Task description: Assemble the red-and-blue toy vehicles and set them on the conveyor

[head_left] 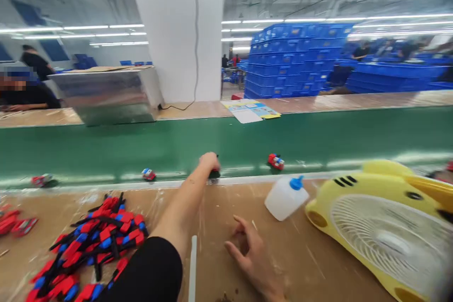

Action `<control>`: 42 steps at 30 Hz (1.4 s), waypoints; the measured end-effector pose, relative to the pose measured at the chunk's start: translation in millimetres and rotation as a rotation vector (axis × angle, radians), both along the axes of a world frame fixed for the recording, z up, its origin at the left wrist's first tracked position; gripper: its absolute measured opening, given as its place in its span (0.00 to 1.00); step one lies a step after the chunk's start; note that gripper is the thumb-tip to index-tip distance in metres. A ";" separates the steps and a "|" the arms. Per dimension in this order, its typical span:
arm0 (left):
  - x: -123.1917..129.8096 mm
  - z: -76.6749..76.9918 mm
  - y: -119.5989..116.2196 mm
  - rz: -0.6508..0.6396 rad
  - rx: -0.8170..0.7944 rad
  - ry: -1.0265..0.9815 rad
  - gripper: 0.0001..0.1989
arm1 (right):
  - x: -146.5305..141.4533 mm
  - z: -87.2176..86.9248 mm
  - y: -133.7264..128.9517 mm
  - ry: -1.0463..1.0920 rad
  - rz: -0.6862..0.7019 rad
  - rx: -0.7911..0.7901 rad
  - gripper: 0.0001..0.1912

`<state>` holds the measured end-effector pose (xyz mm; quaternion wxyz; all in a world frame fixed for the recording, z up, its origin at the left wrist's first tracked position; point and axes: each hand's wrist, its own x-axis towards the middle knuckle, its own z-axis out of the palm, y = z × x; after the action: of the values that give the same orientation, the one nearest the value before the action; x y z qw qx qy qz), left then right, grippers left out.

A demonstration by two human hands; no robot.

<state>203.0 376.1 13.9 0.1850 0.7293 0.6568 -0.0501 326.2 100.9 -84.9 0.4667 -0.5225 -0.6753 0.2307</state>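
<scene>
Small red item [215,169], mostly hidden, is sitting beneath the left hand. Nearest, the right hand [252,255] is curving half-open and released over the brown tabletop [219,226]. Red, blue and black pieces [105,233] are heaping up left of the left forearm; a blue-capped bottle [286,198] is standing just beyond the right hand. Farther, the left hand [209,160] is bending its fingers over the item at the green belt's [318,137] near edge; whether they are gripping, I cannot tell.

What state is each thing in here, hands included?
Left hand: over the green belt, grip unclear
Right hand: fingers parted, nothing visibly held
Green belt: motion unclear
Small toys: apart on the belt
Plastic bottle: blue cap on
Yellow fan: spin unclear
Red, blue and black parts: heaped
Blue crates: stacked
</scene>
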 end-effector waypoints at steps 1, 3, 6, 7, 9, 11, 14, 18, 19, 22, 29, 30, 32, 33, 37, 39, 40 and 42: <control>-3.5 -1.3 -4.7 0.001 0.034 -0.022 0.24 | 2.3 -2.4 0.3 0.001 -0.014 0.005 0.24; -18.5 -3.1 -19.4 -0.015 0.099 -0.060 0.39 | 4.6 -1.6 6.0 0.016 -0.038 0.023 0.21; -64.1 -4.3 -66.9 -0.077 0.195 -0.071 0.45 | -12.9 21.0 33.1 0.072 -0.044 0.037 0.16; -84.7 -4.5 -90.5 -0.100 0.220 -0.057 0.39 | -27.7 33.5 48.2 0.094 -0.025 0.031 0.15; -130.0 -4.6 -144.2 -0.135 0.242 -0.007 0.23 | -71.3 60.8 87.0 0.137 0.056 0.009 0.15; -173.4 -5.5 -196.3 -0.145 0.221 0.058 0.15 | -127.8 83.2 132.3 0.036 0.198 -0.073 0.15; -218.7 -9.6 -248.5 -0.148 0.225 0.173 0.17 | -211.8 95.9 190.9 -0.094 0.332 -0.192 0.15; -238.1 -13.1 -259.6 -0.191 0.256 0.222 0.16 | -273.0 82.8 222.5 -0.140 0.386 -0.225 0.13; -239.5 -12.7 -256.2 -0.188 0.267 0.221 0.16 | -276.8 78.2 223.1 -0.141 0.396 -0.228 0.11; -243.6 -10.8 -242.6 -0.163 0.271 0.214 0.16 | -264.6 68.3 214.4 -0.096 0.439 -0.229 0.11; -230.9 -24.0 -219.2 -0.175 0.180 0.080 0.13 | -139.6 75.1 132.5 0.220 0.554 -0.265 0.25; -223.8 -27.6 -218.2 -0.189 0.175 0.038 0.12 | -119.3 77.3 116.1 0.282 0.585 -0.266 0.24; -208.0 -34.4 -217.7 -0.214 0.169 -0.065 0.09 | -84.3 79.8 85.9 0.342 0.596 -0.238 0.22; -200.1 -37.3 -217.7 -0.217 0.166 -0.126 0.07 | -70.2 79.3 73.2 0.342 0.564 -0.236 0.22; -174.9 -44.8 -215.6 -0.118 0.137 -0.419 0.04 | -34.3 63.2 40.1 0.685 0.298 -0.501 0.15; -166.8 -45.4 -215.4 -0.016 0.093 -0.589 0.10 | -24.9 51.4 29.4 0.921 0.183 -0.618 0.14; -163.6 -44.7 -216.8 0.036 0.065 -0.674 0.15 | -21.2 46.3 24.2 1.014 0.148 -0.646 0.15; -157.7 -40.9 -223.8 0.116 0.018 -0.815 0.23 | -14.3 39.2 13.3 1.170 0.128 -0.668 0.16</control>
<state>45.3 152.3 -27.1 0.4262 0.6527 0.5702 0.2591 311.9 114.2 -45.7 0.5544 -0.3869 -0.2336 0.6989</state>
